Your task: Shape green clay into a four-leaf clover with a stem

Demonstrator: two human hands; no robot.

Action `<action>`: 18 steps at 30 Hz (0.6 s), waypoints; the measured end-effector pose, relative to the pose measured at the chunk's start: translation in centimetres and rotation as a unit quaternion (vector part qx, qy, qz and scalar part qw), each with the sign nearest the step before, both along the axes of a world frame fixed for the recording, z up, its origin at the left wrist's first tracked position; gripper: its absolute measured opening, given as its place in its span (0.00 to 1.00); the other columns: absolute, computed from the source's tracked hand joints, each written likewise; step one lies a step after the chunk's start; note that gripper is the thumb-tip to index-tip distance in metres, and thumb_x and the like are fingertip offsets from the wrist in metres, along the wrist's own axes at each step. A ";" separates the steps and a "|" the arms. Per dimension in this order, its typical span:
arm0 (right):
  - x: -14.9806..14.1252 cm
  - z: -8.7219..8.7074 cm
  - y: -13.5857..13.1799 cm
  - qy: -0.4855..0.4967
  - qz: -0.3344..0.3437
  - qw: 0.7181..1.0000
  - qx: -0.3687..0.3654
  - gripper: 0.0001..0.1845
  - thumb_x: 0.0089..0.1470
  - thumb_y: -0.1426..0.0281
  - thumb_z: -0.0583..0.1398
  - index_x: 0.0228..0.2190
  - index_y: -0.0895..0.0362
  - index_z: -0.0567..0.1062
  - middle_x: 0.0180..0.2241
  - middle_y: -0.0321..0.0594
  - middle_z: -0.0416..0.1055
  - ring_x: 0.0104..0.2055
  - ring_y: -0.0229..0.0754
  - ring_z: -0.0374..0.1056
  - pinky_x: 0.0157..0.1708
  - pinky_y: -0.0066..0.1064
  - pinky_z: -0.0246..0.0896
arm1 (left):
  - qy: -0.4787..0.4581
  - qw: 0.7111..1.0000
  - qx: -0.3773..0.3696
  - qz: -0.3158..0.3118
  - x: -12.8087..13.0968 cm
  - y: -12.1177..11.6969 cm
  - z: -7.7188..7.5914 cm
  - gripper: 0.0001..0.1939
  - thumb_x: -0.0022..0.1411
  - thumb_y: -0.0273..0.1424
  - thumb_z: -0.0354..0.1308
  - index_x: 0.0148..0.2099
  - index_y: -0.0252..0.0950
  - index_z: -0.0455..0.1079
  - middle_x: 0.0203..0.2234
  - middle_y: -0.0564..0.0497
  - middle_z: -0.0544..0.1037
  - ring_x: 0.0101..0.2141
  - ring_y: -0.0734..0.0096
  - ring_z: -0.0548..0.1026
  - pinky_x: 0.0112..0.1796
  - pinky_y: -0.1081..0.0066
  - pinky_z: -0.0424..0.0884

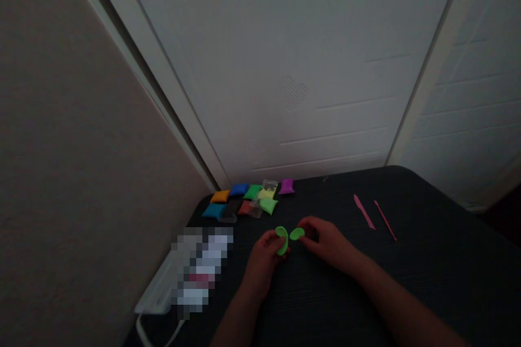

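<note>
Head view showed the left hand (pixel 264 254) closed on a curved lime-green clay-like piece (pixel 285 241), and the right hand (pixel 325 236) pinching a smaller, flattened lime-green oval (pixel 297 234) just beside it. Shaping seemed in hand, a gentle touch called for next; colourful plastic packets (pixel 253 192) lay beyond

Dim light left the table (pixel 334 200) almost black — the white panel (pixel 293 38) beyond its far edge showed paler — and coarse pixel blocks (pixel 203 271) masked a patch by its left edge.
</note>
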State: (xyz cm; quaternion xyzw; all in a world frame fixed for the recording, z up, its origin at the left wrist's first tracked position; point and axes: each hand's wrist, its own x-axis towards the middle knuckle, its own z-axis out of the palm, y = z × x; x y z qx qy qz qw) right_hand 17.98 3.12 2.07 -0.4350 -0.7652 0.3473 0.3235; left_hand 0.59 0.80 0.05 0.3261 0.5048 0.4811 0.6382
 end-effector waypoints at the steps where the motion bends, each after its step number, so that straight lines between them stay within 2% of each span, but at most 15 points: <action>1: -0.1 0.0 -0.1 0.000 0.002 1.000 -0.001 0.10 0.46 0.71 0.56 0.34 0.56 0.67 0.30 0.35 0.67 0.31 0.34 0.63 0.32 0.26 0.57 | 0.004 1.000 0.000 0.000 0.0 0.0 -0.1 0.13 0.47 0.34 0.59 0.36 0.34 0.65 0.28 0.52 0.69 0.26 0.77 0.70 0.29 0.74 0.65; 7: -0.3 -0.1 -0.3 0.003 0.014 1.000 -0.014 0.09 0.46 0.71 0.56 0.34 0.56 0.67 0.29 0.35 0.68 0.30 0.34 0.63 0.30 0.26 0.57 | 0.023 1.000 -0.005 -0.012 0.1 0.1 -0.2 0.13 0.46 0.34 0.59 0.35 0.34 0.65 0.27 0.52 0.70 0.25 0.77 0.70 0.27 0.75 0.65; 18: -0.3 -0.3 -0.2 0.003 0.019 1.000 -0.007 0.09 0.46 0.70 0.56 0.34 0.55 0.67 0.29 0.35 0.68 0.30 0.34 0.63 0.30 0.26 0.57 | 0.047 0.999 -0.003 0.002 0.1 0.2 -0.6 0.15 0.44 0.35 0.60 0.35 0.33 0.66 0.27 0.51 0.72 0.25 0.76 0.71 0.26 0.76 0.66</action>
